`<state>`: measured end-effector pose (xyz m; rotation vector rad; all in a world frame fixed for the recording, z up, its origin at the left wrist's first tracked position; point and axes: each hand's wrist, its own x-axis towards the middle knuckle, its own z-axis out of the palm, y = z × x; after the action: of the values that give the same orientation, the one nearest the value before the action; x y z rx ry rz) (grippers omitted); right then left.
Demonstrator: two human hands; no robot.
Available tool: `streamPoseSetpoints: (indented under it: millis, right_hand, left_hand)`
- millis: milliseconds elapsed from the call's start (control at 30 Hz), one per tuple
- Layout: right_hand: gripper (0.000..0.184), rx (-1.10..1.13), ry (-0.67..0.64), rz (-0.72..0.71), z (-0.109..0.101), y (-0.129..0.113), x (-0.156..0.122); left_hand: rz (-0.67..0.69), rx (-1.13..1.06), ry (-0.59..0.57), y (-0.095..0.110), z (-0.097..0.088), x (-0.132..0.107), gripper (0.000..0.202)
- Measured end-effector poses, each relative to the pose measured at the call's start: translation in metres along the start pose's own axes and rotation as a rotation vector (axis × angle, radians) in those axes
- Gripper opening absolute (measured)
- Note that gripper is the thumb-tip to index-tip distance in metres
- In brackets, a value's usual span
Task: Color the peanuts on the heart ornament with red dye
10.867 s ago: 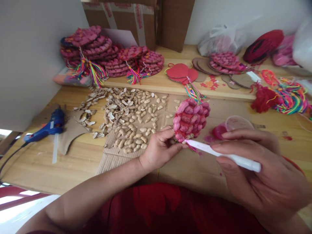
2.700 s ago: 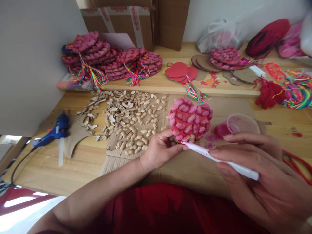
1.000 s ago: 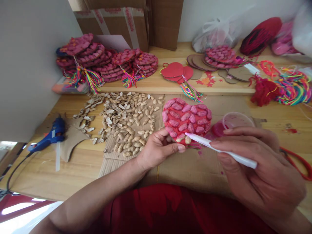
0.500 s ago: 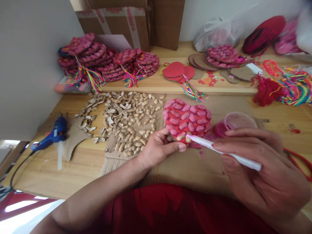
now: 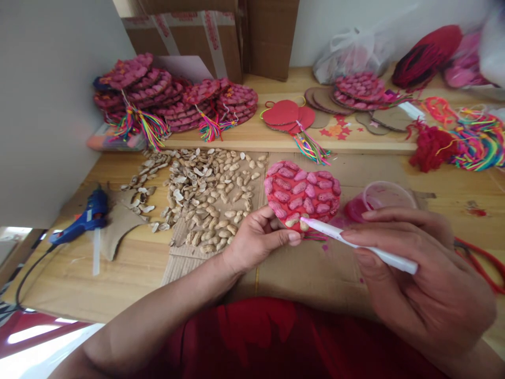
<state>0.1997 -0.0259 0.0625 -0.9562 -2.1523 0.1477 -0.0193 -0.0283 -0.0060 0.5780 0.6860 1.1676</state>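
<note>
My left hand [image 5: 258,234] grips the lower left edge of a red heart [image 5: 294,188] covered with rows of peanut shells, most of them pink. Two shells near the bottom still show natural tan. In my right hand [image 5: 418,273] is a slim white marker [image 5: 355,241], held like a pen. Its pink tip rests on or just above the tan shells near the heart's lower point; exact contact cannot be told. Just right of the heart stands a clear plastic cup [image 5: 386,197] with pink liquid, partly hidden behind my right fingers.
Loose peanut shells [image 5: 213,200] cover the cardboard to the left. A blue glue gun [image 5: 84,217] lies farther left. Finished pink hearts [image 5: 173,97] are stacked on the back ledge, near plain red hearts [image 5: 286,116]. Red-handled scissors [image 5: 481,263] and colourful cords [image 5: 479,139] are at right.
My right hand and the marker have shifted slightly left, the tip moving a little along the tan shells. My left hand and the heart stay almost still.
</note>
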Motion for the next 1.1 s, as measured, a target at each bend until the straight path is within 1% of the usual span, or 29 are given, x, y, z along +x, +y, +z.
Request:
streamPoseSetpoints:
  millis: [67, 233, 300, 433, 500, 633, 800, 967, 1100]
  right_hand:
    - [0.024, -0.005, -0.005, 0.018, -0.0005, -0.0005, -0.0010]
    - [0.025, -0.010, -0.049, 0.004, -0.0019, 0.0000, -0.0029]
    - [0.025, -0.017, -0.039, 0.009, -0.0019, -0.0002, -0.0023]
    - [0.023, 0.028, -0.044, 0.002, -0.0002, -0.0013, -0.0002]
    - [0.021, 0.034, -0.045, -0.001, 0.0009, -0.0013, 0.0001]
    - [0.024, 0.014, -0.027, 0.028, 0.0017, -0.0017, 0.0004]
    - [0.021, 0.035, -0.083, -0.042, 0.0011, -0.0017, 0.0021]
    - [0.025, 0.008, -0.075, -0.018, -0.0013, 0.0005, -0.0005]
    - [0.023, 0.028, -0.086, -0.026, 0.0005, -0.0012, -0.0010]
  left_hand:
    - [-0.002, 0.006, -0.002, 0.0000, -0.0001, 0.0001, 0.028]
    - [-0.015, 0.020, 0.029, 0.0007, -0.0003, 0.0005, 0.031]
    - [-0.026, 0.012, 0.033, 0.0010, -0.0004, 0.0004, 0.031]
    - [-0.024, 0.030, -0.003, 0.0005, -0.0010, 0.0004, 0.030]
    - [-0.021, 0.055, 0.004, -0.0001, -0.0015, 0.0007, 0.031]
    - [-0.026, 0.088, 0.023, -0.0006, -0.0021, 0.0012, 0.033]
    - [-0.007, 0.121, 0.017, -0.0003, -0.0015, 0.0000, 0.032]
    - [-0.010, 0.125, -0.005, -0.0005, -0.0015, -0.0001, 0.031]
    - [0.004, 0.124, 0.004, 0.0006, -0.0015, 0.0005, 0.030]
